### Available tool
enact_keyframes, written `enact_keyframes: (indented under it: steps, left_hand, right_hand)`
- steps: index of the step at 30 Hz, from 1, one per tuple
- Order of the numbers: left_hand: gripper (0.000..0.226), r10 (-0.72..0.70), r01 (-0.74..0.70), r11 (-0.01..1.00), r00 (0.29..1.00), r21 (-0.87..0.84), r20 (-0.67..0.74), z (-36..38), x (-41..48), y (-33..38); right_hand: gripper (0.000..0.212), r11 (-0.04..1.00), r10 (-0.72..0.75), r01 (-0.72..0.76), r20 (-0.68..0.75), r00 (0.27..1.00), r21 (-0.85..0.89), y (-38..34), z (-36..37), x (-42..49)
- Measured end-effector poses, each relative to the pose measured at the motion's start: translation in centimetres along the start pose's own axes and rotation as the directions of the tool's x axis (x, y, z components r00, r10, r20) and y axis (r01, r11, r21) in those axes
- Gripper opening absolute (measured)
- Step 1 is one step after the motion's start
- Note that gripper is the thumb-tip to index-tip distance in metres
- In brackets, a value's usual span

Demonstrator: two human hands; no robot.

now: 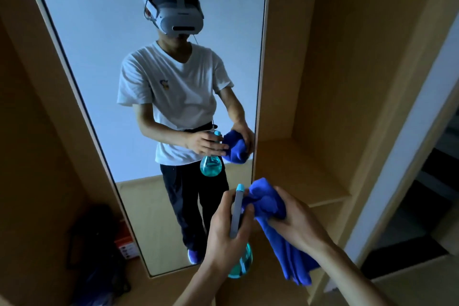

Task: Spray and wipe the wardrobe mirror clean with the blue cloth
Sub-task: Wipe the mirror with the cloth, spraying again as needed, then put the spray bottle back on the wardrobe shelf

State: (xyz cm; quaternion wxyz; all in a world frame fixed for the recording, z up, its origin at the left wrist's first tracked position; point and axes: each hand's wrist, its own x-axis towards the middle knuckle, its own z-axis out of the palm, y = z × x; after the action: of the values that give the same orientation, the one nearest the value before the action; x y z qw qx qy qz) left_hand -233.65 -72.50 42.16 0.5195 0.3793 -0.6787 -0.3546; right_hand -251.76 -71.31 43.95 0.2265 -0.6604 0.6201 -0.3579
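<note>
1. Now, in the head view, we hold both task things low and near. They sit just right of the lower right corner of the mirror (99,69), in front of the wooden wardrobe (310,82).
2. Our left hand (222,231) grips the spray bottle (236,218) at its neck, with the fingers curled round it under the grey head.
3. The head of the bottle runs from near to far. Its light blue tip is at the far end and faces the lower part of the mirror, while the round body hangs below the hand.
4. Our right hand (298,221) grips the blue cloth (267,202), fingers curled into a bunched part of it. The bunch lies just right of the bottle's head and seems to touch the left fingertips. The rest of the cloth hangs down towards the near right.
5. From both hands the mirror lies far and to the left, and the left hand with the bottle is the nearer of the two. The tip already faces the glass, so we judge the coming move to be a lift and a squeeze. The cloth is so close beside the tip that we would first draw it right, or it may catch the spray.
6. The body of the bottle holds blue-green liquid, which the reflection shows too. How full it is, we cannot tell.
7. We see no wet patch on the glass, so we judge the spraying not yet begun.
8. On the floor left of the mirror lie a dark bag (96,243) and an orange box (126,246).
</note>
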Motion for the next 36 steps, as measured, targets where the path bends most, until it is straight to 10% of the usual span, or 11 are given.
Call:
enact_keyframes:
  steps: [8,25,29,36]
  left_hand:
    - [0.009,0.027,-0.027,0.999,0.999,-0.033,0.025,4.2,2.1,0.8]
    - [0.030,0.090,-0.100,0.981,0.994,0.168,0.066,18.1,10.4,-0.5]
    - [0.028,0.100,-0.113,0.968,0.993,0.223,0.071,19.7,11.3,-0.9]
    - [0.022,0.114,-0.127,0.950,0.991,0.284,0.064,20.9,12.4,-1.3]
  right_hand:
    - [0.081,0.996,0.086,-0.083,-0.079,0.993,0.040,2.3,-4.7,1.4]
    - [0.021,0.998,-0.057,0.057,0.061,0.997,-0.008,9.8,-15.3,10.4]
    - [0.052,0.993,-0.120,0.120,0.129,0.984,0.002,10.5,-16.7,11.7]
    - [0.044,0.974,-0.189,0.212,0.229,0.955,-0.084,11.0,-17.6,14.1]
